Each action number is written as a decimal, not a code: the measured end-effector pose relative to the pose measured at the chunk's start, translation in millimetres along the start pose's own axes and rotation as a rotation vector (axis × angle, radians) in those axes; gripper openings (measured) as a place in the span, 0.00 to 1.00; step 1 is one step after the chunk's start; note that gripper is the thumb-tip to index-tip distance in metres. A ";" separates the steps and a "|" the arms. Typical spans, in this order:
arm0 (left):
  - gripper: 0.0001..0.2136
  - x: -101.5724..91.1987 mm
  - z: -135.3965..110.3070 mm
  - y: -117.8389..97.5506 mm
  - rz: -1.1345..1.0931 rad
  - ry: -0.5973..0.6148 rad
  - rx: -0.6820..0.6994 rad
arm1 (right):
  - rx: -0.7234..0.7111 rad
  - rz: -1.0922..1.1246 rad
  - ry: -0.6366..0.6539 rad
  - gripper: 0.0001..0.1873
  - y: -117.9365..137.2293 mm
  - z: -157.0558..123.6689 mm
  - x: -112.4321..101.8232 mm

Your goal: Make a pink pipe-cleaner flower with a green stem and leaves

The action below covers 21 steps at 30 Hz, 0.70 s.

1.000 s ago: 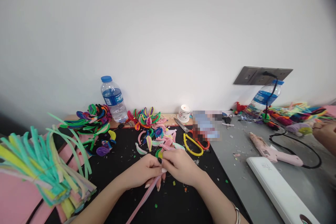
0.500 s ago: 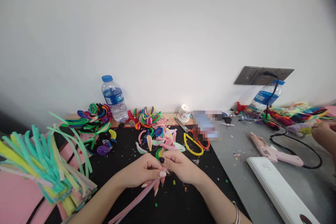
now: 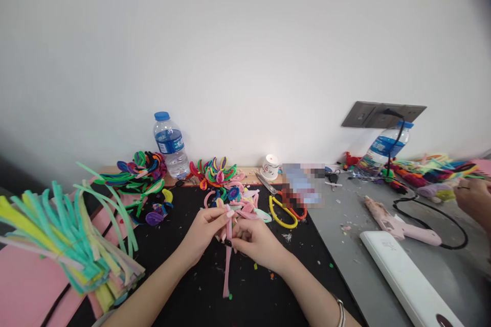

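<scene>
Over the black mat (image 3: 176, 276), my left hand (image 3: 209, 227) pinches the upper end of pink pipe cleaners (image 3: 227, 271) between thumb and fingers. Lower down, my right hand (image 3: 255, 242) has its thumb and finger closed on the same pink strands, whose free ends hang toward me. Just beyond my hands lies a heap of bent pink pipe-cleaner pieces (image 3: 249, 204), with colourful looped pieces (image 3: 215, 169) behind it. Scissors with yellow and orange handles (image 3: 284, 213) rest to the right of the heap.
Bundled pipe cleaners (image 3: 72, 245) lie at left. A water bottle (image 3: 171, 145) and a paper cup (image 3: 269, 167) stand by the wall. A pink glue gun (image 3: 406, 227), its cord, a white device (image 3: 410, 278) and another person's hand (image 3: 475, 196) are at right.
The pink strands have swung from slanting down-left to hanging nearly straight down. My left hand has risen to their upper end, and my right hand now grips slightly lower.
</scene>
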State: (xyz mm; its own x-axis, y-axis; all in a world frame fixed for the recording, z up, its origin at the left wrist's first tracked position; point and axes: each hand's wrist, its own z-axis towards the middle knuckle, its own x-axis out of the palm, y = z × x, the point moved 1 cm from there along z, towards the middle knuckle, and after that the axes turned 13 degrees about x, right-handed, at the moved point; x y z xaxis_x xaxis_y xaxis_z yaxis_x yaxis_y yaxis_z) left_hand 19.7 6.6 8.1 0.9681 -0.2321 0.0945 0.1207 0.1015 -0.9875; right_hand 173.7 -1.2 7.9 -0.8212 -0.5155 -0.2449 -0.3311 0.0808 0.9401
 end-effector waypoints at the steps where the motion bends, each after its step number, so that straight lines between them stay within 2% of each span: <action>1: 0.16 -0.9 0.3 0.1 0.034 -0.014 0.018 | 0.013 0.009 0.010 0.03 1.0 -0.5 0.6; 7: 0.18 -6.5 3.2 -2.8 0.184 -0.123 0.104 | 0.044 0.204 -0.061 0.04 1.7 1.3 -8.0; 9: 0.18 -5.7 3.3 -3.7 0.181 -0.114 0.089 | 0.035 0.193 -0.071 0.02 1.1 1.6 -7.0; 13: 0.17 -2.9 2.4 -3.1 0.150 -0.069 0.042 | 0.041 0.117 -0.004 0.08 -1.8 2.2 1.0; 15: 0.17 -3.6 2.8 -2.1 0.173 -0.067 0.050 | 0.004 0.145 -0.031 0.11 -2.9 3.2 1.0; 18: 0.15 -8.4 4.3 0.0 0.254 -0.122 0.065 | -0.049 0.310 -0.115 0.12 -1.8 4.3 -6.4; 21: 0.17 -14.0 5.0 0.9 0.356 -0.265 0.115 | -0.012 0.553 -0.113 0.11 2.6 2.7 -15.9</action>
State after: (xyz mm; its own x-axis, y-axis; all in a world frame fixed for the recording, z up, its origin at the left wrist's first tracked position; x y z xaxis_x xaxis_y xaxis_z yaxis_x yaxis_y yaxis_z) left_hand 7.3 14.7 6.5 0.9748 0.0902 -0.2041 -0.2202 0.2406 -0.9453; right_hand 184.6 9.5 13.5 -0.9156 -0.3047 0.2622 0.1678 0.3031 0.9381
